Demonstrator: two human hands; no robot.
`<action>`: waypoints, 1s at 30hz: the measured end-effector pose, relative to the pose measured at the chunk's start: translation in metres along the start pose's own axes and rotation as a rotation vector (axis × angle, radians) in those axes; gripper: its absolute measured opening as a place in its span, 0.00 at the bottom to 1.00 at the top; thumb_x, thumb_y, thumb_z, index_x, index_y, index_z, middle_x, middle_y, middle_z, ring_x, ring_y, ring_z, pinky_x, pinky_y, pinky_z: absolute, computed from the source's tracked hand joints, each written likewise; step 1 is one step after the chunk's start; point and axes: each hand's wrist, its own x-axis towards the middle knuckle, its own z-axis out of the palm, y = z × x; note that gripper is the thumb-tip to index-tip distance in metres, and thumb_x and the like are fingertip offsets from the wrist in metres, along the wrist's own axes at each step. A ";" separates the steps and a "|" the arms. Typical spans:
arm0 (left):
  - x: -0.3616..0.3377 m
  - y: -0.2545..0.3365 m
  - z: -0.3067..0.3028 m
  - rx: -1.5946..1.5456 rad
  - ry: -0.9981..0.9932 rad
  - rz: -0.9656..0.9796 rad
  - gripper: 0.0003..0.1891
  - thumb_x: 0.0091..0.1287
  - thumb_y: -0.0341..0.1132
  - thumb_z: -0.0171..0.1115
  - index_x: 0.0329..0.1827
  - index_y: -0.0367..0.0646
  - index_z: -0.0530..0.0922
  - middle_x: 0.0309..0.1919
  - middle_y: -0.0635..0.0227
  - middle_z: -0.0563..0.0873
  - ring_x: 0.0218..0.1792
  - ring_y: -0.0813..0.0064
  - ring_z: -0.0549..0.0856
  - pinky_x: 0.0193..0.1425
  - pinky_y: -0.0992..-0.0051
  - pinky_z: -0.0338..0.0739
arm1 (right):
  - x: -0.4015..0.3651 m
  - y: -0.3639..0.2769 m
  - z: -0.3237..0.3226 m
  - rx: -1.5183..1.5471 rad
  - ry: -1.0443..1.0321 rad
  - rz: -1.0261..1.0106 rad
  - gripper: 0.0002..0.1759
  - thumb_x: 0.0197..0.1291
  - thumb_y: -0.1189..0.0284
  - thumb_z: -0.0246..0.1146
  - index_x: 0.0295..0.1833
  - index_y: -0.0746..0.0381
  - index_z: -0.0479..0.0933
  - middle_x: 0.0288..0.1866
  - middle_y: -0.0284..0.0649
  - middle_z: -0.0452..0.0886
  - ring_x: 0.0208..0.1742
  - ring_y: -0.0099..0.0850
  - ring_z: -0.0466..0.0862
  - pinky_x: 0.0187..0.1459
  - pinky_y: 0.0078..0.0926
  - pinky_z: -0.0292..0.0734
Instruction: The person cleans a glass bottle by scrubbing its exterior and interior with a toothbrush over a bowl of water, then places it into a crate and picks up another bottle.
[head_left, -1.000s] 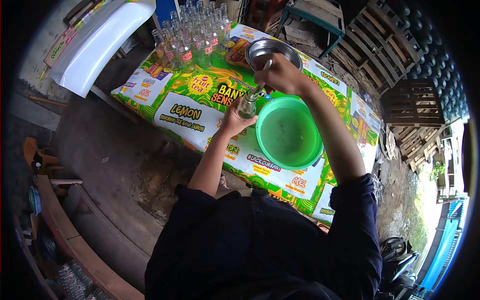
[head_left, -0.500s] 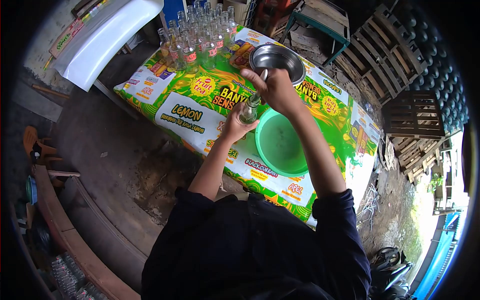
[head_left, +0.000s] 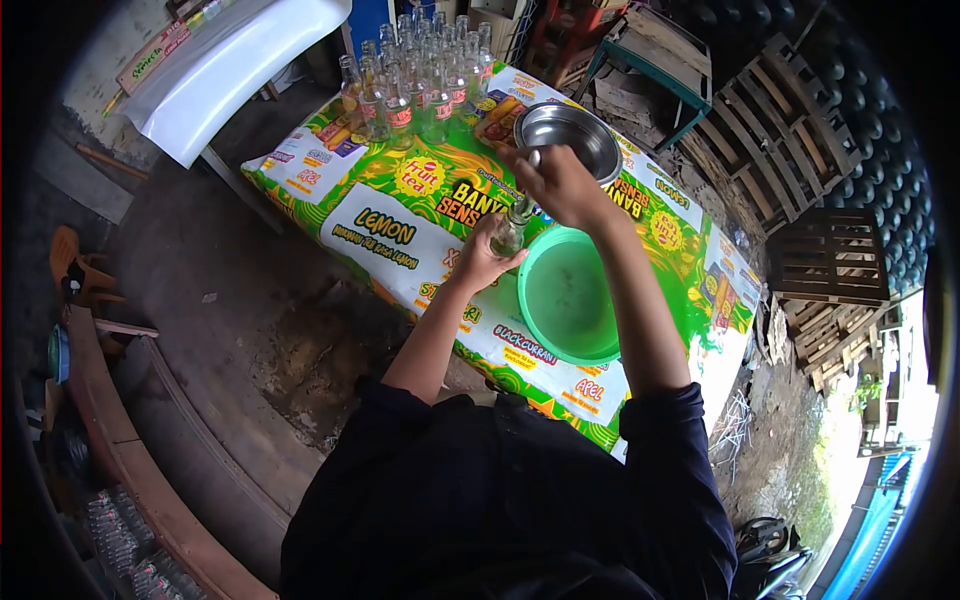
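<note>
Now, L hand (head_left: 480,262) fingers wrapped round bottle (head_left: 510,233) body, mid-tabletop; R hand (head_left: 560,185) clamped on thin tool (head_left: 534,157) at its neck. Glass: stiff, breakable, prob. slick, so grip the body.

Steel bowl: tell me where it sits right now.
In the head view the steel bowl sits on the far side of the table, right of the glass bottles, just beyond the right hand and the green basin.
</note>
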 end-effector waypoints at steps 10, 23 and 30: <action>0.005 -0.007 -0.021 0.234 -0.044 0.154 0.33 0.44 0.36 0.73 0.51 0.41 0.63 0.43 0.57 0.67 0.49 0.56 0.68 0.54 0.61 0.66 | 0.002 -0.003 -0.001 0.073 0.003 0.072 0.21 0.64 0.60 0.53 0.33 0.69 0.75 0.18 0.37 0.73 0.22 0.22 0.69 0.28 0.26 0.67; 0.015 0.015 -0.015 0.154 -0.055 -0.221 0.24 0.44 0.36 0.64 0.45 0.37 0.70 0.41 0.55 0.74 0.50 0.56 0.71 0.56 0.63 0.65 | 0.015 -0.009 -0.021 0.134 -0.065 0.093 0.13 0.62 0.68 0.53 0.37 0.69 0.75 0.22 0.39 0.75 0.26 0.26 0.74 0.31 0.28 0.70; 0.016 0.000 -0.009 0.471 0.147 0.061 0.28 0.46 0.45 0.72 0.43 0.40 0.67 0.38 0.56 0.74 0.45 0.55 0.72 0.47 0.59 0.66 | 0.011 -0.017 -0.043 0.182 0.003 0.069 0.15 0.62 0.68 0.50 0.32 0.70 0.73 0.21 0.39 0.73 0.26 0.22 0.71 0.29 0.26 0.68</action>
